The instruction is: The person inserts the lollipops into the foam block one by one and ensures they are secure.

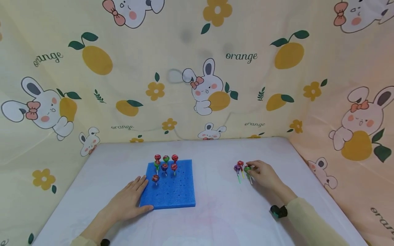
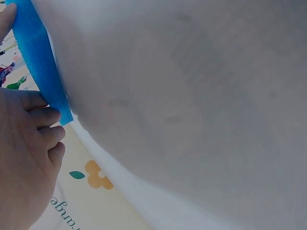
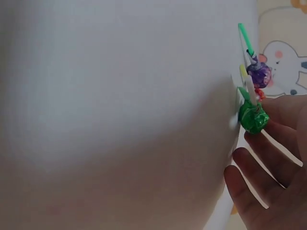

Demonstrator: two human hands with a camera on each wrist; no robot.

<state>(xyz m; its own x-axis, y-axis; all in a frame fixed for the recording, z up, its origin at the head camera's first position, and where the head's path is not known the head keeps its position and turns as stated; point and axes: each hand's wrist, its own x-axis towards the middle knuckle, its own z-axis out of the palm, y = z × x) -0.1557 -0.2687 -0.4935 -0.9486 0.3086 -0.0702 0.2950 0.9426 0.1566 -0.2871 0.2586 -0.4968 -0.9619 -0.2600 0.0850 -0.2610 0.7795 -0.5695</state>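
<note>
A blue foam board (image 1: pixel 176 194) with rows of small holes lies on the table, and several wrapped lollipops (image 1: pixel 174 167) stand upright in its back left part. My left hand (image 1: pixel 127 201) rests along the board's left edge, fingers straight and spread, thumb at the front corner. In the left wrist view its fingertips touch the side of the foam. To the right, my right hand (image 1: pixel 266 176) pinches a green lollipop (image 3: pixel 254 118) by its wrapped head, the other fingers held apart. Right beside it lie a purple lollipop (image 1: pixel 237 168) and a red lollipop (image 1: pixel 240 163).
A white-covered table (image 1: pixel 215 212) lies under everything. Behind it and along both sides hangs a cream cloth (image 1: pixel 191 44) printed with rabbits, oranges and flowers. A dark wrist strap (image 1: pixel 278 211) sits at the right sleeve.
</note>
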